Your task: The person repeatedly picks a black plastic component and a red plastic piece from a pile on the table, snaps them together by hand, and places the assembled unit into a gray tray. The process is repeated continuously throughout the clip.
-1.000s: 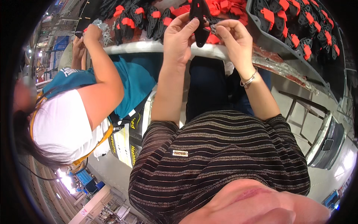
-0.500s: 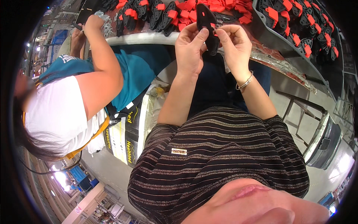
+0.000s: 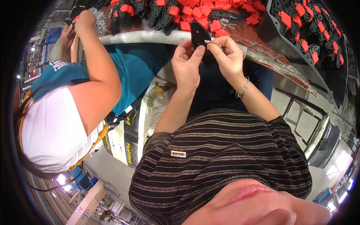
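My left hand (image 3: 187,65) grips a black plastic part (image 3: 198,33), long and rounded, between thumb and fingers. The part stands tilted up, with its lower end hidden by the fingers. Beside it my right hand (image 3: 227,60) is closed in a pinch, its thumb tip close to the part's right edge. A small pale piece (image 3: 207,41) shows at those fingertips; its kind is too small to make out. Just beyond my hands lie loose red plastic pieces (image 3: 202,10) and small metal springs (image 3: 224,23).
A dark bin (image 3: 268,28) of black-and-red assemblies stands on the right. More black parts (image 3: 165,17) lie on the worktable, whose near edge has a pale padded roll (image 3: 146,36). A co-worker (image 3: 86,82) sits close on my left. A metal-framed stool (image 3: 324,144) stands to my right.
Both hands have come slightly nearer to me with the black part. The part has turned, and the red bit seen on it earlier no longer shows. The co-worker's hands have shifted left.
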The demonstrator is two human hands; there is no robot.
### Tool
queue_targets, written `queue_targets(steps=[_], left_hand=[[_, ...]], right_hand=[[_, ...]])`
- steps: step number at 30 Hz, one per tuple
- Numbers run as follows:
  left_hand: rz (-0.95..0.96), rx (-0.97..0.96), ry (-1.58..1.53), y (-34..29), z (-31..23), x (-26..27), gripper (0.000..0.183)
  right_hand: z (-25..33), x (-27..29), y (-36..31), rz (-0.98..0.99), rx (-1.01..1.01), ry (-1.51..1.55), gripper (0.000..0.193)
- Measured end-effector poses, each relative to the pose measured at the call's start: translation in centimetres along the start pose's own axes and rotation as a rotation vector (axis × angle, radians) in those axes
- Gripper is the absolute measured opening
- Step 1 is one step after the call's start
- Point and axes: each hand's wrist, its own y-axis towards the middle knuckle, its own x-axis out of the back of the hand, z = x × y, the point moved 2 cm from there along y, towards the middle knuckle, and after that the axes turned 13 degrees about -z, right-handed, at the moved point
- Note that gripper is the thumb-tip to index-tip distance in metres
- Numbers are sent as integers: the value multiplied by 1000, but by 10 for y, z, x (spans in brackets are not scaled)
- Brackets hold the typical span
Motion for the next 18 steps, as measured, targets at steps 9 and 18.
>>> queue_targets(steps=[9, 18], left_hand=[[78, 312, -144, 15, 1, 4, 18], [100, 158, -51, 17, -2, -1, 17]], right_hand=[[-14, -3, 22, 78, -133, 52, 12], [-8, 2, 29, 149, -43, -17, 11]])
